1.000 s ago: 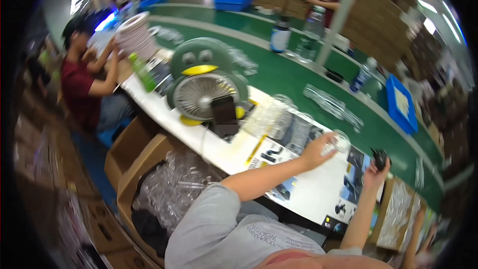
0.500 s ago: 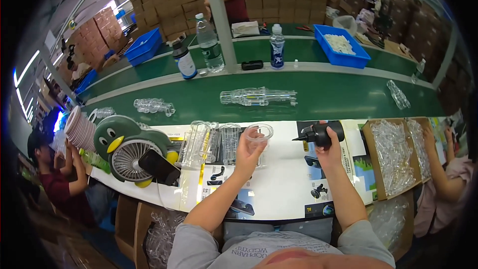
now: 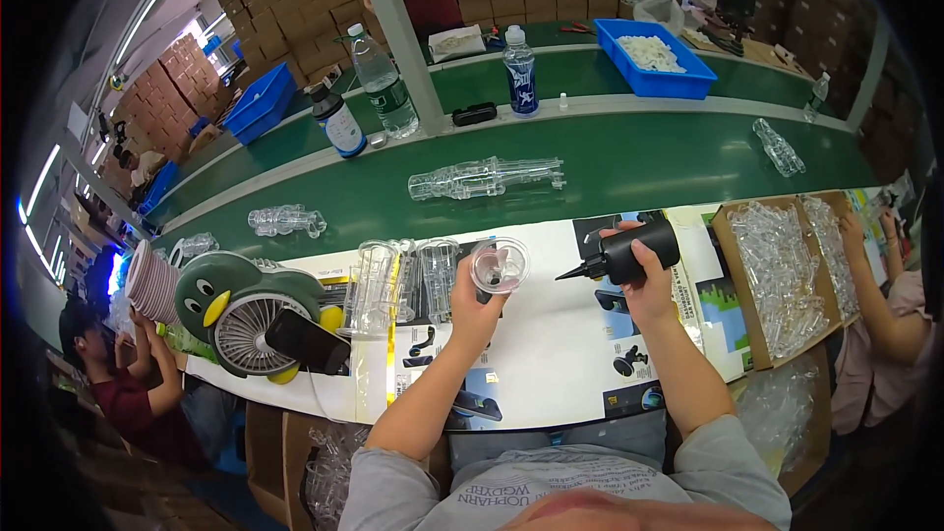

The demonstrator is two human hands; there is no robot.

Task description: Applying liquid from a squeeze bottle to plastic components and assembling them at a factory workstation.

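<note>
My left hand [image 3: 478, 307] grips a clear round plastic cup-like part [image 3: 500, 267], its circular rim turned up toward me. In my right hand [image 3: 646, 285] lies a black squeeze bottle [image 3: 637, 250] with a long narrow nozzle. The bottle is on its side, and its tip points left toward the clear part, with a gap between them. Both hands are above the white printed cardboard [image 3: 547, 364] covering the bench. Just left of my left hand stand several clear plastic tube parts [image 3: 374, 285].
A green penguin-shaped fan [image 3: 246, 310] with a phone [image 3: 303, 339] against it sits left. At right is a carton [image 3: 782, 285] of clear parts. Clear assemblies, including one long piece [image 3: 484, 179], lie on the green belt [image 3: 629, 172]. Co-workers sit at both sides.
The clear part has tilted so its round opening faces me more. The bottle's nozzle has come slightly nearer to it. The whole view has shifted and turned a little.
</note>
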